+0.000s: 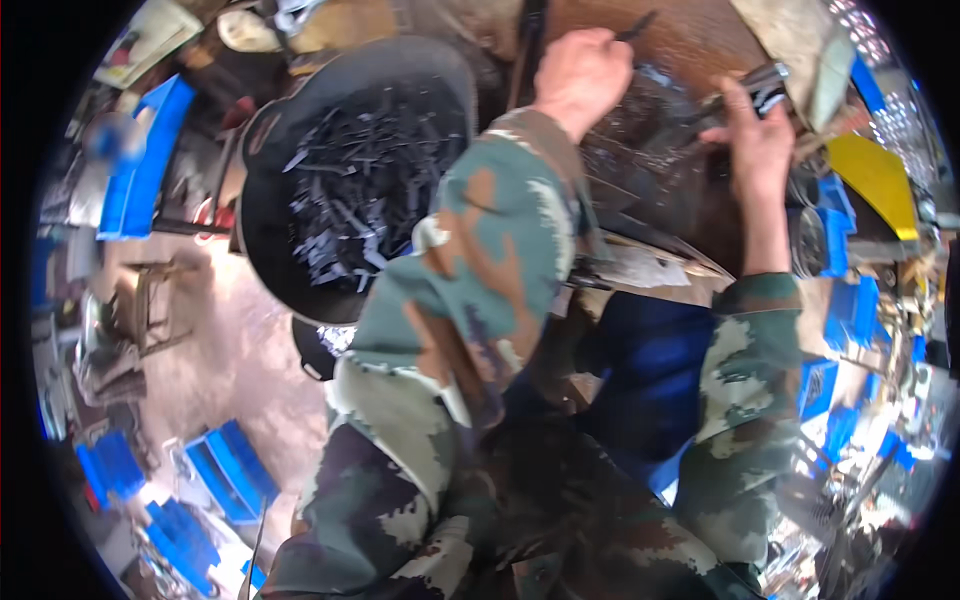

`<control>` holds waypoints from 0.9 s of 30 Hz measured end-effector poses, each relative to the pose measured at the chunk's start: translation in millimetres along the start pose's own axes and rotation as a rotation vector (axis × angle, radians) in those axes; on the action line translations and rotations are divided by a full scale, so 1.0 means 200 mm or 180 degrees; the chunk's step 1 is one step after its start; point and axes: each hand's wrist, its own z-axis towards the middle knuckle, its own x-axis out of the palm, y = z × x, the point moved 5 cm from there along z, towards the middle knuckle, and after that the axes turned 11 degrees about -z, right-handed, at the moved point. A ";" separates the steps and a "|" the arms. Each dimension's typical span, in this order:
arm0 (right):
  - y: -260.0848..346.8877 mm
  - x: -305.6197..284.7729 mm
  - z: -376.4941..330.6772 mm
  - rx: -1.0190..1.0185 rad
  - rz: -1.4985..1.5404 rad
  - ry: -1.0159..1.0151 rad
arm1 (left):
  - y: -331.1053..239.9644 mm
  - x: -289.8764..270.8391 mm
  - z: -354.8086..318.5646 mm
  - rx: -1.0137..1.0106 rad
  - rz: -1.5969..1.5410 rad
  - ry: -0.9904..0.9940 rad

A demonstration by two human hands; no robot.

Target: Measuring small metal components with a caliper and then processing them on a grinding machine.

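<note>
Your worktop (685,30) runs from 12 to 2 o'clock, brown toward its far edge, darker and glossy-looking nearer you. Over it at 1 o'clock is your left grip (583,78), fingers curled closed around a thin dark strip (638,26) that juts out toward 2 o'clock. Your right grip (762,140), at 2 o'clock, is closed about a dark, shiny-ended object (765,92); its kind you cannot tell from this view.

Between 10 and 11 o'clock, left of the worktop, sits a wide black tub (268,235) with a loose heap of dark strips (365,190) in it. Below it the pale, blotchy floor (225,375) spreads toward 8 o'clock, with a stool-like frame (155,310) at 9.

A tall blue bin (145,155) stands at 10 o'clock, and at least 3 blue bins (230,470) sit around 8. Toward 3 o'clock you have a yellow panel (875,185), more blue containers (852,312) and blurred clutter.
</note>
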 end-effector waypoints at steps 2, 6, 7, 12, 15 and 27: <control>-0.04 0.04 0.13 0.0151 0.0029 0.0095 | 0.00 0.00 0.00 0.0020 0.0075 -0.0099; -0.08 0.16 0.27 0.0226 0.0139 0.0201 | -0.05 -0.03 -0.04 0.0032 0.0111 -0.0146; -0.09 0.19 0.29 0.0229 0.0293 0.0221 | -0.06 -0.04 -0.05 0.0035 0.0073 -0.0258; -0.11 0.21 0.32 0.0355 0.0190 0.0308 | -0.08 -0.06 -0.05 -0.0153 0.0134 -0.0068; -0.13 0.21 0.35 0.0315 0.0113 0.0376 | -0.11 -0.06 -0.06 -0.0153 0.0111 -0.0129; -0.20 0.20 0.40 0.0377 0.0103 0.0294 | -0.23 -0.38 -0.03 0.1073 0.0099 0.0086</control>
